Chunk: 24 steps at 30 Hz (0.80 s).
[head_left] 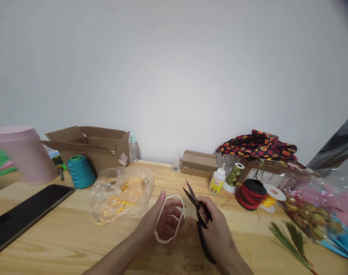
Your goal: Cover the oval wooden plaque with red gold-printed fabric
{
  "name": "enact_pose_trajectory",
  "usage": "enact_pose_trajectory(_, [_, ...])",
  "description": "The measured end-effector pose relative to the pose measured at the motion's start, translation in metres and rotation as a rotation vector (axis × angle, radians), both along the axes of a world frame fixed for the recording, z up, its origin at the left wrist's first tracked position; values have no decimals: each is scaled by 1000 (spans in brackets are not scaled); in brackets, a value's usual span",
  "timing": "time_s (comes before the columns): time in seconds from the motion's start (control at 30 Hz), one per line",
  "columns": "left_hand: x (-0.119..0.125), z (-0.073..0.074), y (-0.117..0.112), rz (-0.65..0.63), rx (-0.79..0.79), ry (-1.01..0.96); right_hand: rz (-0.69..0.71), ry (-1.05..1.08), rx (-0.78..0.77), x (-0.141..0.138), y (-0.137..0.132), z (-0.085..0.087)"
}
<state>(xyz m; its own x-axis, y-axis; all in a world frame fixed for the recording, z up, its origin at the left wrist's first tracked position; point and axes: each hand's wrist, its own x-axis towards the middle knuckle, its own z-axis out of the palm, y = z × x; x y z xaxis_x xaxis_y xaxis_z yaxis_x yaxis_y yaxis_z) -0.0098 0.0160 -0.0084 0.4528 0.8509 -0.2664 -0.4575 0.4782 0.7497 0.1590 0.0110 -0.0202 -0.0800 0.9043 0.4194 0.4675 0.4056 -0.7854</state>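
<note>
My left hand [159,223] curls its fingers round a white oval frame [170,218], holding it upright just above the wooden table [62,240]. My right hand [216,229] grips black scissors [197,214] by the handles. The blades are parted and point up and left, close to the frame's right edge. A thin yellow cord [242,240] lies on the table to the right of my right hand.
A clear plastic bag with yellow cord [121,193] lies left of the frame. Teal thread cone [81,172], pink tub [25,152], cardboard box [91,145] and dark tablet [25,214] at left. Glue bottle [217,179], thread spools [250,193], patterned cloth [256,145] and green sprigs [288,238] at right.
</note>
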Motion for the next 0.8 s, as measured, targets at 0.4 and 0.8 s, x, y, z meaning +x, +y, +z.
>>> enact_pose_trajectory(0.4, [8,-3,-9,-149,18,-125,78,-164,110,5,-2,13])
enact_pose_trajectory(0.8, [8,-4,-3,-10,221,16,-53,-327,52,-5,-5,6])
